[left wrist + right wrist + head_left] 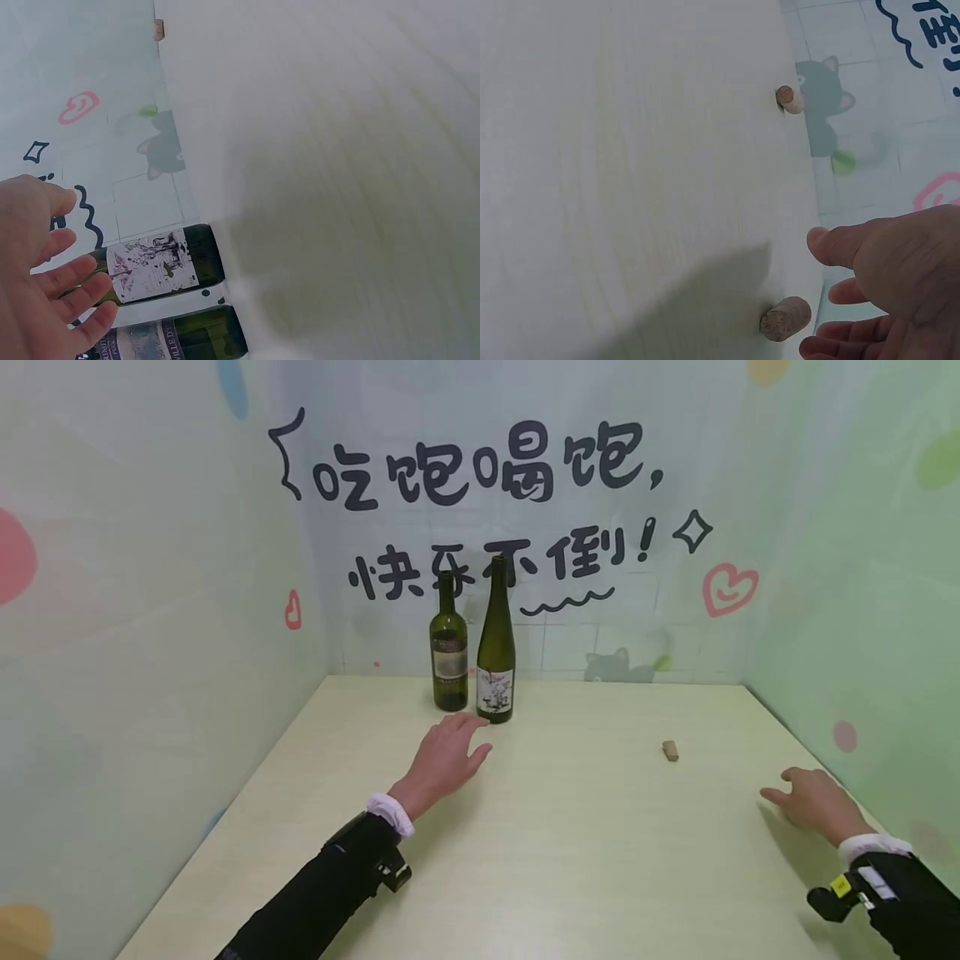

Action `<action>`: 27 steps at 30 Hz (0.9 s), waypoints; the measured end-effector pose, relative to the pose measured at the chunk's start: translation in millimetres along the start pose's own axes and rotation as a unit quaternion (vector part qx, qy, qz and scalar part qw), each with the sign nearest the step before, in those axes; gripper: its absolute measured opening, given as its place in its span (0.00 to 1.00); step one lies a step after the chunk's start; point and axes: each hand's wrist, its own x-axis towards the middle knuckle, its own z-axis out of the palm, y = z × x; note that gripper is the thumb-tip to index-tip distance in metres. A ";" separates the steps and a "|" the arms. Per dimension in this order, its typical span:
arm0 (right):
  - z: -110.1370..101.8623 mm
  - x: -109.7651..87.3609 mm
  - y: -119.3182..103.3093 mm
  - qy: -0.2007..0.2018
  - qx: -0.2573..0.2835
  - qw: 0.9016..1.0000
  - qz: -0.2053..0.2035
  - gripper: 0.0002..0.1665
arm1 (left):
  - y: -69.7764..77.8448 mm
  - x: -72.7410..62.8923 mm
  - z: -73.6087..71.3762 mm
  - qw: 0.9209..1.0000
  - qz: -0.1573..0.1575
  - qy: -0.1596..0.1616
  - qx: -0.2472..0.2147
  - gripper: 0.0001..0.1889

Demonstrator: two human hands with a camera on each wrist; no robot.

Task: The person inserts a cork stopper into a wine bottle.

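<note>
On the tabletop (570,827), two wine bottles (450,668) (497,647) stand at twelve o'clock, likely set back for room, the left hand (442,758) near them, fingers parted, contact unclear, the right hand (817,803) at four, thumb apart, beside a cork (786,319).

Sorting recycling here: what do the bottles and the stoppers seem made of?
Taller bottle, shorter bottle: probably smooth glass, translucent green with slight sheen. Near stopper, far stopper: likely matte cork, tan and grainy; natural or pressed, I can't tell.
</note>
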 end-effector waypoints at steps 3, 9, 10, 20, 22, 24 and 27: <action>3.9 -2.3 4.3 -0.014 0.003 1.000 0.013 0.33 | -0.7 1.5 1.5 1.000 -0.015 0.006 -0.014 0.24; 11.2 -1.5 9.7 -0.025 0.017 0.999 0.034 0.35 | -2.0 6.4 6.0 0.999 -0.035 0.023 -0.034 0.26; 12.2 -1.2 9.7 -0.028 0.019 0.999 0.037 0.35 | -2.1 7.2 6.3 0.998 -0.037 0.024 -0.036 0.26; 18.3 -0.2 1.5 -0.019 0.023 0.998 0.047 0.29 | -4.3 17.7 10.4 0.995 -0.061 0.035 -0.066 0.27; 17.9 -0.7 -0.7 -0.013 0.027 0.999 0.046 0.27 | -5.8 19.5 11.8 0.995 -0.064 0.040 -0.070 0.27; 17.8 -1.0 -2.3 -0.006 0.029 0.999 0.044 0.25 | -7.4 21.6 13.0 0.994 -0.067 0.043 -0.076 0.27; 18.7 -0.4 -3.4 -0.002 0.032 0.998 0.047 0.23 | -9.6 24.9 14.0 0.992 -0.076 0.046 -0.091 0.27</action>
